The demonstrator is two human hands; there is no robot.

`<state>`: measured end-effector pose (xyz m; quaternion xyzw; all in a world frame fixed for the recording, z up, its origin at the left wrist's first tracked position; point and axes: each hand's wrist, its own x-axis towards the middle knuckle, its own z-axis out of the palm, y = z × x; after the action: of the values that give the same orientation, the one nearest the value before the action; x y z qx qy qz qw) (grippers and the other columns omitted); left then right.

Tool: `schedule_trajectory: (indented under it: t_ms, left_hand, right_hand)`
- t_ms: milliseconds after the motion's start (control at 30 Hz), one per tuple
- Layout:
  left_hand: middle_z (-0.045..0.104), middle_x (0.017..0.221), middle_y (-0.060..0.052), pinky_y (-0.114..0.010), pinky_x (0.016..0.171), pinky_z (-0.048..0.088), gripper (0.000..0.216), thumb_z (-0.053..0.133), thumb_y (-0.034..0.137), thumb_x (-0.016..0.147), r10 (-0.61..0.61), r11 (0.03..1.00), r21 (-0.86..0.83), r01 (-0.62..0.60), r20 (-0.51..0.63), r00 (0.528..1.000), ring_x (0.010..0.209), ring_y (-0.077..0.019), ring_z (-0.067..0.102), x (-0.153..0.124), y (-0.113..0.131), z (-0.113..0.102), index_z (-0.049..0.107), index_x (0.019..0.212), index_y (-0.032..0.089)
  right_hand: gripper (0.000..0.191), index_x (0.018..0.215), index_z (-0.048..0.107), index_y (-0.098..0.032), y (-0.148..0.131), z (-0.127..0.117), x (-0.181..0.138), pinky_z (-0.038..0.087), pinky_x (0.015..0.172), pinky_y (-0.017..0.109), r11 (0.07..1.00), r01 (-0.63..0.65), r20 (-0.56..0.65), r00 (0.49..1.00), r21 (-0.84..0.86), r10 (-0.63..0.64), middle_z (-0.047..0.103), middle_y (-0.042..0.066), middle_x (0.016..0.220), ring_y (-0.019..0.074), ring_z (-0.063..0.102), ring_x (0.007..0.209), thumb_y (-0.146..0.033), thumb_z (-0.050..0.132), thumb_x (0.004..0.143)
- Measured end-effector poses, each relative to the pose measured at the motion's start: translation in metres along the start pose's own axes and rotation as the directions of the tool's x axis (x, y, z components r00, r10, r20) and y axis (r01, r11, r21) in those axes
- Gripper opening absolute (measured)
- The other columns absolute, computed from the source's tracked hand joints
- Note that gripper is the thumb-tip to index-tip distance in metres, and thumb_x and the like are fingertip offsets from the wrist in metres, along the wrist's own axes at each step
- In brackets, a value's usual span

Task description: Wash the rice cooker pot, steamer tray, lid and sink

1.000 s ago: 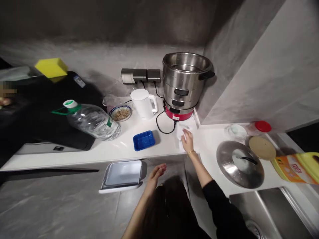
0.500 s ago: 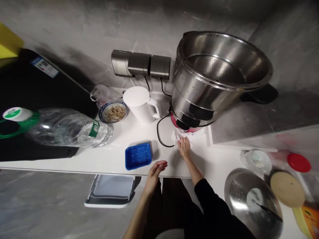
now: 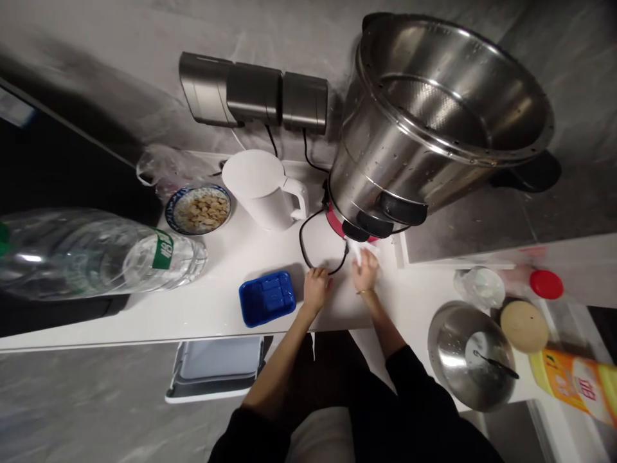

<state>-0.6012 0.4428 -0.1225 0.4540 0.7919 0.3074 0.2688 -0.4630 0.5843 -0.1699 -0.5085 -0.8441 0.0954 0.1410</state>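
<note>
On the white counter, my left hand has its fingers bent over the looped black power cord, pinching it against the countertop. My right hand is closed on a crumpled white tissue, which lies by the front of the pink-red base. Above that base rises a tall stainless steel steamer pot with black handles and water drops on its wall. Part of the tissue is hidden under my right fingers. A blue plastic tray sits just left of my left hand.
A white pitcher and a patterned bowl of pale pieces stand at the back left. A big water bottle lies farther left. Wall sockets hang behind. On the right are a metal lid, a red lid and an orange-yellow package.
My left hand has moved forward and right from the counter's edge onto the cord, which is now lifted into a loop. My right hand has shifted slightly forward with the tissue. The view has shifted.
</note>
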Motion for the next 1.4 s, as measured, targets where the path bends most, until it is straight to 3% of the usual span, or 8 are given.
schedule_trajectory:
  t_ms: [167,367,467,533,667,1000,1233,1400]
  left_hand:
    - [0.065,0.123,-0.025,-0.055,0.102,0.037,0.028,0.050,0.020,0.094,0.033,0.930,0.358,-0.083,0.144,0.989,0.121,-0.0392,0.054,0.025,-0.006,0.005,0.068,0.113,0.012]
    - [0.073,0.101,-0.023,-0.052,0.101,0.035,0.031,0.042,0.018,0.097,0.205,0.844,0.442,-0.304,0.258,0.944,0.104,-0.0343,0.064,0.044,-0.009,-0.029,0.065,0.113,0.007]
    - [0.073,0.094,-0.020,-0.045,0.095,0.038,0.028,0.044,0.023,0.099,0.250,0.816,0.442,-0.372,0.311,0.917,0.098,-0.0312,0.066,0.059,0.009,-0.050,0.066,0.109,0.008]
    - [0.072,0.093,-0.019,-0.042,0.091,0.038,0.027,0.046,0.024,0.099,0.261,0.786,0.464,-0.408,0.350,0.900,0.099,-0.0311,0.066,0.069,0.022,-0.059,0.066,0.107,0.009]
    - [0.072,0.090,-0.018,-0.041,0.087,0.037,0.022,0.047,0.023,0.099,0.265,0.750,0.501,-0.432,0.371,0.890,0.099,-0.0313,0.066,0.080,0.037,-0.068,0.065,0.103,0.011]
    - [0.070,0.094,-0.019,-0.040,0.087,0.038,0.027,0.042,0.025,0.101,0.269,0.676,0.561,-0.478,0.415,0.869,0.099,-0.0311,0.065,0.096,0.050,-0.087,0.063,0.105,0.009]
    - [0.070,0.095,-0.018,-0.038,0.087,0.040,0.027,0.045,0.028,0.101,0.258,0.668,0.580,-0.466,0.406,0.877,0.095,-0.0290,0.066,0.098,0.040,-0.096,0.063,0.105,0.009]
    - [0.070,0.095,-0.018,-0.038,0.090,0.041,0.026,0.045,0.027,0.100,0.291,0.672,0.563,-0.480,0.396,0.871,0.094,-0.0280,0.066,0.102,0.037,-0.103,0.064,0.104,0.010]
  right_hand:
    - [0.057,0.158,0.036,-0.022,-0.027,0.019,-0.005,0.012,0.123,0.058,0.988,0.120,0.321,0.943,-0.100,-0.082,0.041,0.012,0.159,0.0301,0.028,0.150,-0.039,0.029,0.103]
    - [0.061,0.159,0.031,-0.013,0.024,-0.016,-0.061,0.013,0.117,0.071,0.971,-0.202,0.079,0.974,-0.124,0.213,0.035,0.017,0.161,0.0372,0.018,0.153,-0.027,0.024,0.100]
    - [0.060,0.154,0.042,-0.014,-0.017,-0.009,-0.084,0.014,0.121,0.065,0.997,0.064,0.175,0.983,-0.045,-0.056,0.038,0.015,0.160,0.0373,0.017,0.154,-0.031,0.037,0.097]
    - [0.054,0.148,0.052,-0.021,-0.060,0.008,-0.092,0.014,0.123,0.062,0.953,0.296,0.330,0.894,0.069,-0.302,0.047,0.012,0.155,0.0349,0.025,0.151,-0.038,0.045,0.097]
    - [0.044,0.139,0.060,-0.032,-0.107,0.035,-0.084,0.011,0.124,0.061,0.913,0.384,0.424,0.811,0.134,-0.403,0.053,0.004,0.150,0.0293,0.032,0.149,-0.044,0.043,0.101]
    - [0.045,0.148,0.049,-0.021,-0.060,0.037,-0.007,0.009,0.124,0.058,0.970,0.214,0.293,0.926,0.113,-0.239,0.045,0.005,0.157,0.0277,0.032,0.149,-0.030,0.033,0.107]
    - [0.049,0.153,0.044,-0.023,-0.045,0.038,0.000,0.007,0.127,0.053,0.987,0.123,0.351,0.924,0.099,-0.151,0.041,0.004,0.159,0.0225,0.024,0.153,-0.033,0.034,0.106]
    - [0.055,0.158,0.036,-0.023,0.007,0.017,0.000,0.008,0.126,0.054,0.998,-0.050,0.275,0.960,-0.026,0.055,0.030,0.005,0.165,0.0247,0.021,0.154,-0.033,0.028,0.104]
